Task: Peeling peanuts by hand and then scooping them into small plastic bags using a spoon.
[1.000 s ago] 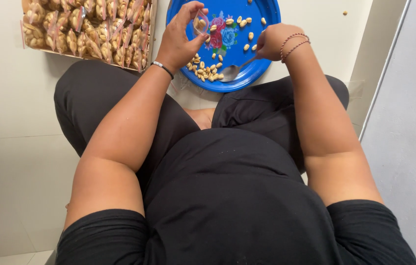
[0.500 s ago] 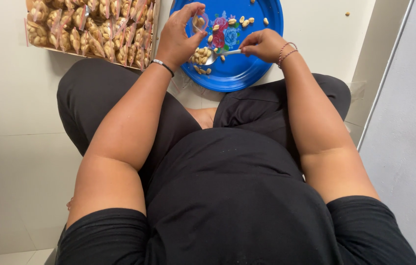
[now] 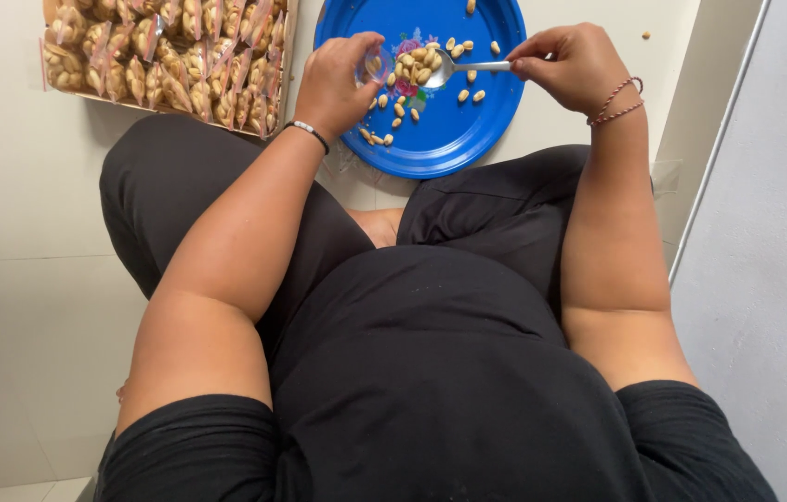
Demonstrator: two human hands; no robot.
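My left hand point(image 3: 336, 82) pinches a small clear plastic bag point(image 3: 376, 65) over a round blue tray point(image 3: 454, 139) with a flower print. My right hand point(image 3: 572, 63) grips the handle of a metal spoon point(image 3: 454, 67), held level, its bowl heaped with peanuts and right beside the bag's mouth. Loose peanuts point(image 3: 397, 113) lie scattered on the tray under the spoon.
A shallow cardboard box point(image 3: 167, 58) packed with several small filled peanut bags stands to the left of the tray on the pale floor. My crossed legs in black trousers point(image 3: 180, 186) sit close below the tray. A grey wall or door edge point(image 3: 756, 260) runs along the right.
The spoon scooped peanuts from the tray's near side, then rose and swung right with my right hand; it now sits loaded at the bag's mouth. My left hand lowered slightly.
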